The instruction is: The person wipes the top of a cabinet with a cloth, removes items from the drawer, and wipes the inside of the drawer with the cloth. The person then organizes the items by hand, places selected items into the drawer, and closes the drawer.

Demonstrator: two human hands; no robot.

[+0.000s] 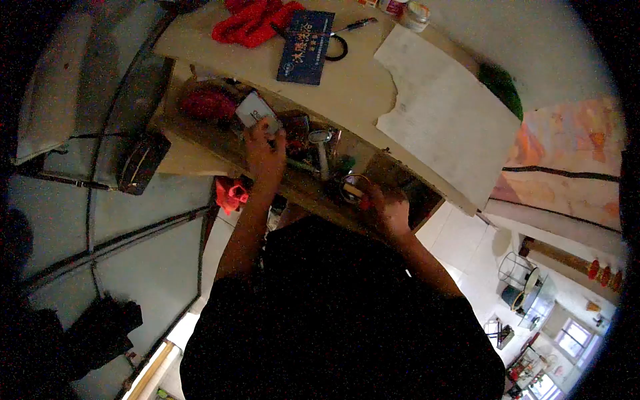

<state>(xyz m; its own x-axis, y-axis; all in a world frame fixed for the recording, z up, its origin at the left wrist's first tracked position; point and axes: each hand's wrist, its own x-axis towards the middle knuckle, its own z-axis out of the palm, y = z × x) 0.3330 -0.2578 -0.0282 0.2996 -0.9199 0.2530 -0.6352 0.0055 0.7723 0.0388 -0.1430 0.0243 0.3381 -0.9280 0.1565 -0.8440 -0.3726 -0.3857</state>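
An open drawer (313,193) full of small things is in front of me. My left hand (267,152) is closed on a pale flat rectangular packet (255,111) with dark print, held over the drawer's left part. Toward the drawer's right end, my right hand (388,208) has its fingers closed at a round, ring-like object (353,189) with a pale patch inside. Between the hands lies a pale-handled item with a round head (321,137), its kind unclear. A dark red bundle (205,102) fills the drawer's left end. The dim light blurs the other contents.
On the tabletop (353,87) lie a dark blue printed packet (306,47), a black hair tie (338,48), a pen (356,27), red cloth (253,23) and a large white sheet (447,113). A dark bag (143,163) hangs at the left.
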